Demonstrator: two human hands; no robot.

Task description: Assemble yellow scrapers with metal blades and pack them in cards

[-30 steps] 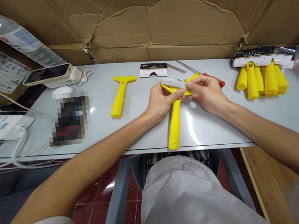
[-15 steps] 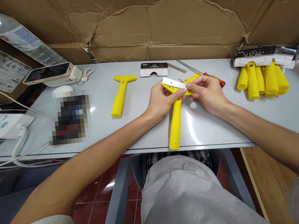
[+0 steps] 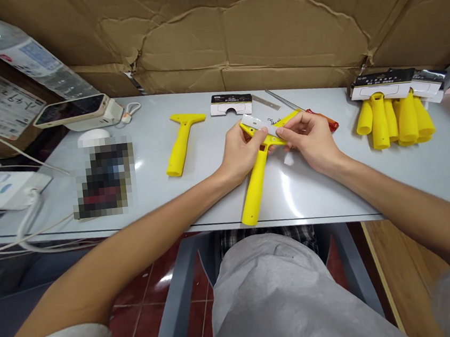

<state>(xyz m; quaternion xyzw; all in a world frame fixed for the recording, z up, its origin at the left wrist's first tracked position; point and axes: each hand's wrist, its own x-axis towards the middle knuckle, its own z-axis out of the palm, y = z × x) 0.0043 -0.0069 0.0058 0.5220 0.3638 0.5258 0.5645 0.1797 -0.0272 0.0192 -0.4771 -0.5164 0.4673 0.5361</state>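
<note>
My left hand [image 3: 241,148] grips the head of a yellow plastic scraper handle [image 3: 254,192], its thumb pressing on a flat metal blade [image 3: 253,121] laid along the head. At the blade's other end, my right hand [image 3: 312,138] pinches the blade and head between thumb and fingers. The handle's grip slants down toward the table's front edge. Another yellow piece [image 3: 290,119] shows behind my right fingers, mostly hidden. Small screws [image 3: 274,121] lie just beyond the blade. A second yellow scraper handle [image 3: 182,146] rests to the left.
Behind the hands lie a black-and-white card [image 3: 231,104], a loose blade [image 3: 267,103] and a screwdriver with a red handle [image 3: 330,121]. Several yellow handles with cards [image 3: 394,118] are at right. A phone [image 3: 72,110] and cables are at left; cardboard [image 3: 255,36] stands behind the table [image 3: 332,194].
The handle's lower end has swung left. The blade has shifted on the head, my left thumb has moved left along it, and more of the screws now shows.
</note>
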